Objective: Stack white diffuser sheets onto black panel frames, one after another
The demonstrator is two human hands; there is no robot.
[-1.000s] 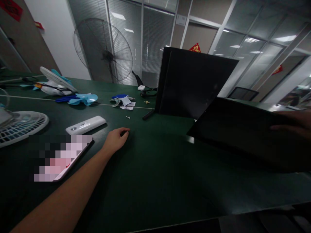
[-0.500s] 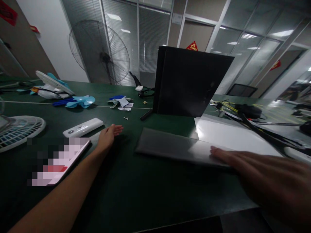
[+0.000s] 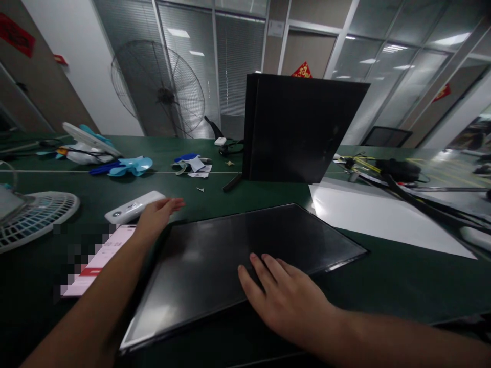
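A flat dark glossy panel [image 3: 230, 245] with a thin frame lies on the green table [image 3: 414, 281] in front of me. Spread over its near half is my right hand [image 3: 284, 291], palm down and fingers apart, with nothing gripped. My left hand [image 3: 159, 212] is at the panel's far left corner, fingers stretched out and holding nothing; whether it touches the panel is unclear. Just beyond that hand is a white remote-like device [image 3: 134, 206]. A phone with a pink screen [image 3: 102, 260], partly pixelated, lies left of my left forearm.
A large black upright panel [image 3: 303, 130] stands behind the flat one. White sheets [image 3: 383, 220] and cables [image 3: 425, 204] are at the right. A white fan grille [image 3: 42, 217], blue fan blades [image 3: 132, 166] and scraps [image 3: 194, 163] occupy the left and back.
The flat panel, tilted and seen nearly edge-on earlier, now lies with its broad face up. My right hand has moved left onto it, and my left hand has shifted slightly left.
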